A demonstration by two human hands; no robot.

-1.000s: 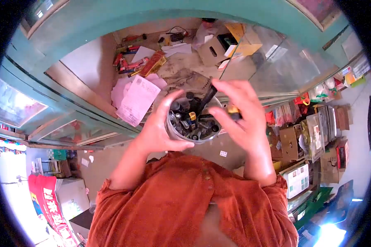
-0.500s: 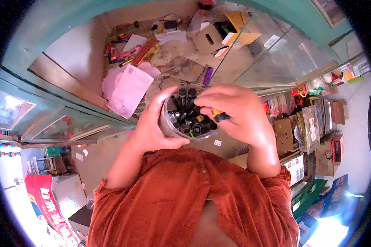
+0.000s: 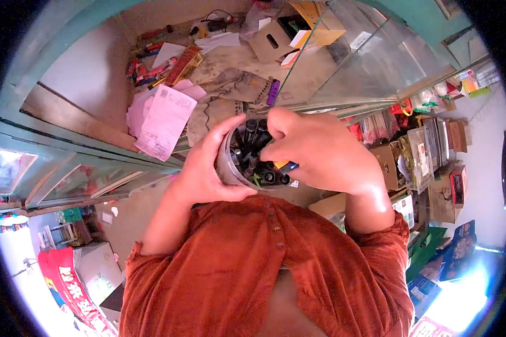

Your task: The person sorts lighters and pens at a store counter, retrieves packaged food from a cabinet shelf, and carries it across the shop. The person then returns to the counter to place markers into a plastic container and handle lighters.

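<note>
My left hand (image 3: 208,168) is wrapped round the left side of a clear round tub (image 3: 226,168), thumb along its near rim. Inside the tub are several black cylindrical pieces (image 3: 251,132) and a small green bit. My right hand (image 3: 320,149) reaches over the tub's right side with its fingers curled. A yellow and dark-blue tool (image 3: 287,165) sticks out under its palm, held in the fingers. The fingertips and the tool's far end are partly hidden.
Behind the tub, a cabinet shelf holds pink paper slips (image 3: 166,121), red and gold boxes (image 3: 184,66), a purple strip (image 3: 273,92) and a cardboard box (image 3: 270,42). A glass pane (image 3: 365,62) stands at the right. Boxes and packets line the right wall.
My right hand has closed and turned palm-down over the tub, and the black piece it held up earlier no longer shows raised. The view has shifted, and the purple strip has come into sight.
</note>
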